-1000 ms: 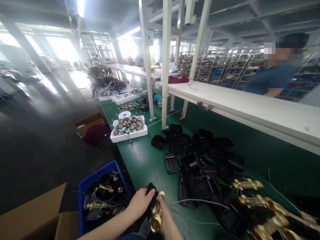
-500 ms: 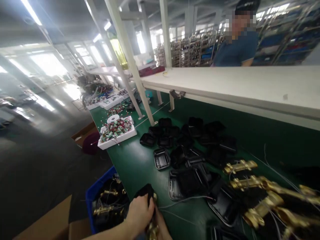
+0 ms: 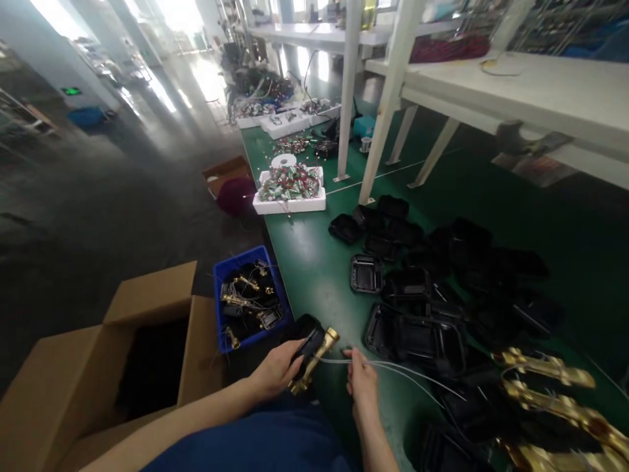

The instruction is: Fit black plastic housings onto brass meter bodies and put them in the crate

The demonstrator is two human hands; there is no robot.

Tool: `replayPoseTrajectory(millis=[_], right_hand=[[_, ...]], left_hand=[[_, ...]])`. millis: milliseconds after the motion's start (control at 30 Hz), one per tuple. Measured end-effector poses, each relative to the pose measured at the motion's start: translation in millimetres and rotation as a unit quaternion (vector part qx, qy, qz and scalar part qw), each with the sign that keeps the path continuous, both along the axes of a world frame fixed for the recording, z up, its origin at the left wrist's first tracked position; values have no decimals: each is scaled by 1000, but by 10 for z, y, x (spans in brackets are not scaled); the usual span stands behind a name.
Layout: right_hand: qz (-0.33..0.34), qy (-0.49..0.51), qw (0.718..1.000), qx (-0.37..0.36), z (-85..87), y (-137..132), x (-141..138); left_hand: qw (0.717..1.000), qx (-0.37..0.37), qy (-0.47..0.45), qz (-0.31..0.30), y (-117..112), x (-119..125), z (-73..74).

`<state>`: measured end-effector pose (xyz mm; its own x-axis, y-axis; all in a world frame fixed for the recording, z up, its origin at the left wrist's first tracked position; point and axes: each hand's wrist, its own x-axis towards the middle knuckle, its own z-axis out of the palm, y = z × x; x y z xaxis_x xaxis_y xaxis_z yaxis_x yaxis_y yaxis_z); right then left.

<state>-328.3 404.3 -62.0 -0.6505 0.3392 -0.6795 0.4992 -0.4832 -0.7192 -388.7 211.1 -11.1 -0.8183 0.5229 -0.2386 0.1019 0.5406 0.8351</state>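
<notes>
Beside the blue bin (image 3: 242, 256), the left hand (image 3: 275, 373) grips the likely heavy, rigid brass fitting (image 3: 317, 357) by its body; the right hand (image 3: 361, 383) pinches its limp wires (image 3: 398, 369).

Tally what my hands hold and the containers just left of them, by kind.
Brass-and-black part in left hand: 1
White wire bunch in right hand: 1
Blue bin: 1
Open cardboard box: 1
Total: 4
</notes>
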Motion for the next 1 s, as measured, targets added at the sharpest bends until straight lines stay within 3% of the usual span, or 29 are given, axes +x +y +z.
replayPoseTrajectory(millis=[133, 233, 300, 433, 500, 600, 700, 833, 933, 1000], right_hand=[[-12, 38, 999, -12, 402, -165, -121], [53, 63, 996, -18, 708, -428, -325], [97, 74, 992, -17, 851, -579, -475], [221, 98, 970, -3, 949, -907, -845], [343, 127, 930, 21, 882, -1195, -1097], [502, 171, 844, 80, 625, -1749, -1536], [560, 176, 800, 123, 300, -2203, -1932], [556, 156, 810, 104, 5, -2354, -2095], [539, 76, 835, 86, -177, -2157, -1837], [511, -12, 856, 81, -303, -1966, -1536]], left_hand=[[1000, -7, -11, 15, -197, -130, -150], [1000, -6, 6, 16, -456, -314, -183], [998, -9, -5, 55, -755, -439, -225], [987, -42, -49, 145, -1332, -600, -400], [983, -67, -14, 173, -1455, -641, -500], [981, -84, 15, 173, -1518, -730, -656], [966, -108, -93, 217, -1690, -935, -912], [921, -169, -176, 303, -2055, -1351, -1437], [902, -201, -223, 308, -2191, -1655, -1774], [899, -211, -251, 291, -2198, -1822, -1886]])
